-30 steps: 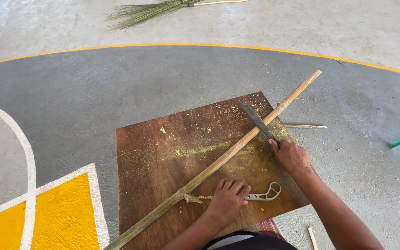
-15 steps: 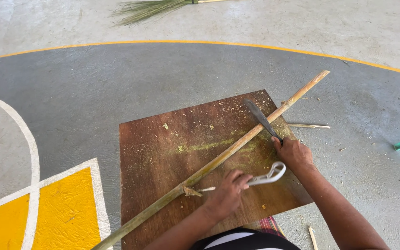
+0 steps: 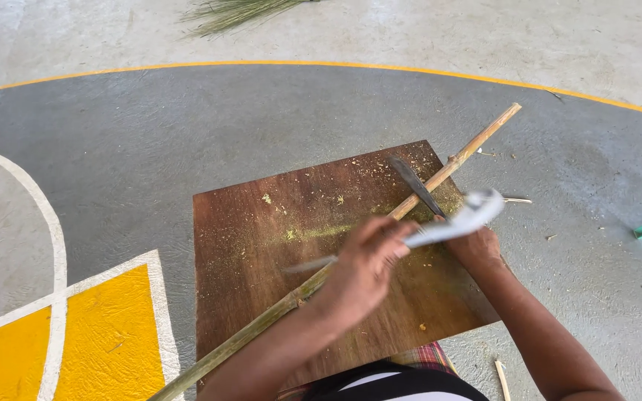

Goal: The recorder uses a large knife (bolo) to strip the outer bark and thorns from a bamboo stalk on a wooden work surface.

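While lying slantwise across the board point(image 3: 261, 245), long stick point(image 3: 440, 174) passes under left hand point(image 3: 362, 271), grip closed on blurred white tool point(image 3: 455, 219); right hand point(image 3: 477, 245) clasps knife point(image 3: 416, 186).

An outdoor sports court, used as a makeshift craft spot. The ground is seen to be rough painted concrete point(image 3: 150, 148): a grey zone bounded by a curved yellow line point(image 3: 336, 65), a white arc point(image 3: 46, 215) and a yellow block point(image 3: 105, 341) to the left of the board point(image 3: 261, 245). The brown board is laid flat on the court, dusted with shavings. A long stick point(image 3: 477, 145) is laid across it. A grass broom point(image 3: 232, 13) is seen well beyond the board, on bare concrete.
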